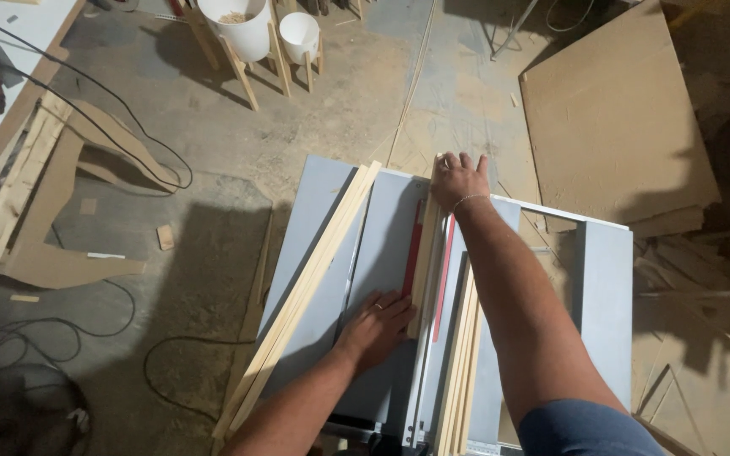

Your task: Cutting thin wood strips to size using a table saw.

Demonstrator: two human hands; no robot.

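Note:
A grey table saw [382, 245] fills the middle of the view, with a red blade insert [414, 249] in its top. A thin pale wooden strip [427, 245] lies along the saw beside the insert. My right hand [458, 179] reaches to the far edge and presses flat on the strip's far end. My left hand [375, 325], a ring on one finger, rests flat on the table with its fingers against the strip's near end. Several cut strips [460, 371] lie bundled under my right forearm.
Long wooden slats [314, 283] lie diagonally across the saw's left side. Brown boards [614, 118] lie on the floor at the right. White buckets [242, 25] on wooden stands stand at the back. Black cables [128, 139] and wood offcuts [52, 211] cover the floor at left.

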